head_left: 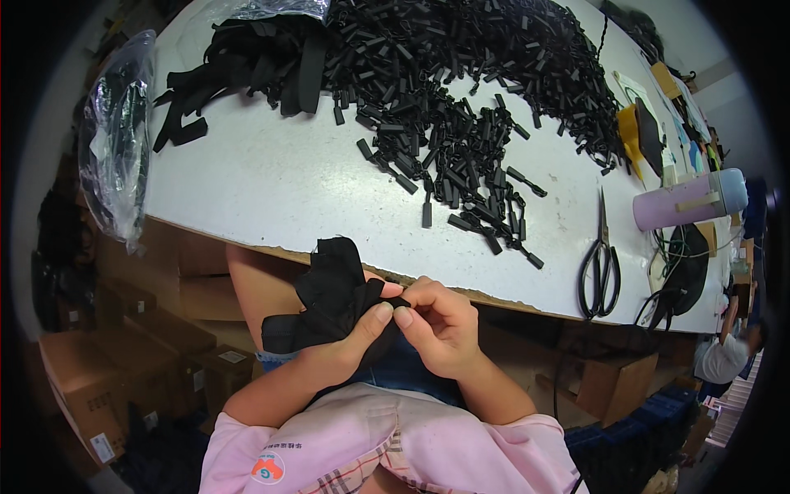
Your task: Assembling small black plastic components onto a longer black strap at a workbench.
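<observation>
My left hand (pixel 355 336) is closed around a bundle of black fabric strips (pixel 322 290), held over my lap just in front of the table's edge. The loose strip ends stick up and out to the left. Thumb and fingers of my right hand (pixel 444 329) pinch at the bundle's right end, their tips meeting those of the left. Whatever small part sits between the fingertips is mostly hidden. On the white table (pixel 247 185) lies a large heap of black zipper pulls (pixel 469 156). More black fabric strips (pixel 267 66) are piled at the far left.
Black-handled scissors (pixel 601 276) lie at the table's right, near a lilac bottle (pixel 679 203) and a tangled cord (pixel 675 263). A clear plastic bag (pixel 119 148) hangs by the left edge. Cardboard boxes (pixel 90 387) stand below left. Another person (pixel 722 356) is far right.
</observation>
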